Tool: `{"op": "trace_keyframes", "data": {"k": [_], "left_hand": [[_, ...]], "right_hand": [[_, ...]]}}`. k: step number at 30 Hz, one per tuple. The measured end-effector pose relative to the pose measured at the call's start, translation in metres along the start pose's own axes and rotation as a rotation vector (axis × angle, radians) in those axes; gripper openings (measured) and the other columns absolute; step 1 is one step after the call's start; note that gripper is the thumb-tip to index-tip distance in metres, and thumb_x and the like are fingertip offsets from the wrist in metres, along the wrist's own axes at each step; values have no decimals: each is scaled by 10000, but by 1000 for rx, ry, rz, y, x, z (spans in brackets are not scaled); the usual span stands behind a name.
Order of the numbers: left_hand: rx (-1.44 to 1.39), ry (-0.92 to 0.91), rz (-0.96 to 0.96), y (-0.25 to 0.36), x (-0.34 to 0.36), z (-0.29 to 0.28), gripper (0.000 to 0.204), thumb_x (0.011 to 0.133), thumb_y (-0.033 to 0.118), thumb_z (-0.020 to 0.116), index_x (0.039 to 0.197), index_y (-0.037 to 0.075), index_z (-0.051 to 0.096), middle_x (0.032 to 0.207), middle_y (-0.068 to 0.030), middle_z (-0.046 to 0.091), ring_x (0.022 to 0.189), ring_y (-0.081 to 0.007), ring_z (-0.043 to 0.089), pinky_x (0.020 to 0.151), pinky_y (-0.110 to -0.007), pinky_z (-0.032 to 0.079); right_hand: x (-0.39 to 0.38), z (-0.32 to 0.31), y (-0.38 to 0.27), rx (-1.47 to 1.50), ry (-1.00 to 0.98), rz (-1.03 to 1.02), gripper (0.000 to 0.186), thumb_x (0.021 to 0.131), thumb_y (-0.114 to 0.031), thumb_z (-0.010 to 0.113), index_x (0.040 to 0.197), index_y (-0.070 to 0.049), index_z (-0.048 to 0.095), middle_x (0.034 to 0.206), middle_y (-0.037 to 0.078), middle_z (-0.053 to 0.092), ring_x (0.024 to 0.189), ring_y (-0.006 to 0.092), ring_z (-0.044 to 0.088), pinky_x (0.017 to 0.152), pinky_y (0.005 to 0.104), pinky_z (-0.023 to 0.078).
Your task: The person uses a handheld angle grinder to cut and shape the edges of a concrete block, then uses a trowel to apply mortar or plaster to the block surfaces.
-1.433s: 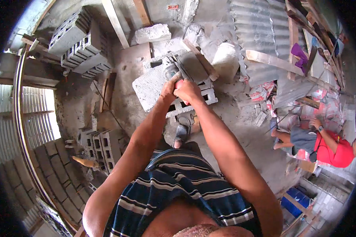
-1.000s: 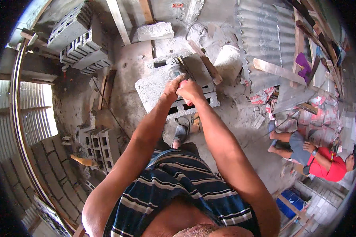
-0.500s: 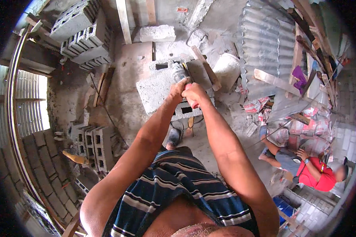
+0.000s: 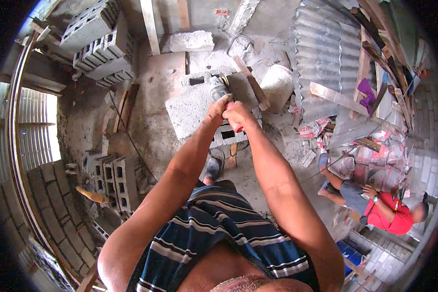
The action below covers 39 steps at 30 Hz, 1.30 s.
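**Both hands on a power tool over a concrete block**

The left hand (image 4: pixel 218 108) and the right hand (image 4: pixel 238 114) are closed side by side around a handheld power tool (image 4: pixel 219 89) — it looks like an angle grinder, with a grey head and a red part showing under the right hand's fingers. The tool's head pokes out just beyond the left hand's knuckles, away from the person, and sits over the top face of a large grey concrete block (image 4: pixel 192 109). Whether the tool's working end touches the block cannot be told; the hands hide it.

The block lies on a rough, dusty concrete floor (image 4: pixel 151 126), its hollow cells showing on the side nearest the person. A wooden batten (image 4: pixel 250 82) lies just beside the block on its right, and a white bucket (image 4: pixel 276 80) stands just past that. Beyond the block, a pale broken slab (image 4: pixel 191 41) rests near upright wooden planks (image 4: pixel 150 24). Far to the block's left, hollow blocks are stacked (image 4: pixel 100 44); nearer the person on that same side, three more stand together (image 4: pixel 113 180). To the block's right lies corrugated metal sheeting (image 4: pixel 321 53), then printed sacks (image 4: pixel 374 155) — and a person in a red shirt (image 4: pixel 387 214) sits among them, well apart from the block.
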<state>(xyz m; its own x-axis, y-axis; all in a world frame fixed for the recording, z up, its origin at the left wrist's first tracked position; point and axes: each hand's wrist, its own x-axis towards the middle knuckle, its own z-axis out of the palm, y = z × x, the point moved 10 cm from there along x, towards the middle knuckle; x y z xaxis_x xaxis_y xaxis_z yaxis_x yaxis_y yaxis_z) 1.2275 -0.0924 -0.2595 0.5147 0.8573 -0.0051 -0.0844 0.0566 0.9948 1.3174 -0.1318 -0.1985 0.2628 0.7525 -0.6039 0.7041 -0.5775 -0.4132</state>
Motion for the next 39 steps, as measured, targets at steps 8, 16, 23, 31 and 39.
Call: {"op": "trace_keyframes", "data": {"k": [8,16,23,31,39], "left_hand": [[-222,248,-271,-4,-12,-6,422,744,327,791,971,-11,679,858,-120,680,707,-234,646,631,-415,526],[-444,355,-430,-14,-24,7,437,722,313,812,974,-19,679,876,-113,675,721,-218,638,639,-394,523],[-432,334,-454,-5,-30,14,457,712,284,818,994,-38,657,894,-110,673,725,-216,639,630,-380,520],[7,168,-190,17,-30,18,508,696,299,827,1021,-50,651,911,-113,681,737,-234,649,651,-399,528],[-276,233,-519,-42,-49,25,575,683,76,776,1231,155,619,980,-77,690,812,-205,655,746,-354,536]], "right_hand": [[-8,0,0,-46,-28,-19,546,577,-295,735,991,56,678,999,282,681,936,379,688,821,412,539],[-18,-6,8,9,6,-17,551,564,-301,729,930,105,660,925,299,682,888,373,691,772,400,543],[-21,-2,17,67,-18,-21,501,564,-292,728,872,100,674,880,302,681,837,368,697,752,407,542],[-29,-3,26,16,-6,-23,514,573,-284,725,905,104,675,905,308,678,857,367,694,761,403,538],[-41,3,27,26,-24,-25,645,582,-300,730,1059,121,627,992,318,666,939,383,679,813,403,530]]}}
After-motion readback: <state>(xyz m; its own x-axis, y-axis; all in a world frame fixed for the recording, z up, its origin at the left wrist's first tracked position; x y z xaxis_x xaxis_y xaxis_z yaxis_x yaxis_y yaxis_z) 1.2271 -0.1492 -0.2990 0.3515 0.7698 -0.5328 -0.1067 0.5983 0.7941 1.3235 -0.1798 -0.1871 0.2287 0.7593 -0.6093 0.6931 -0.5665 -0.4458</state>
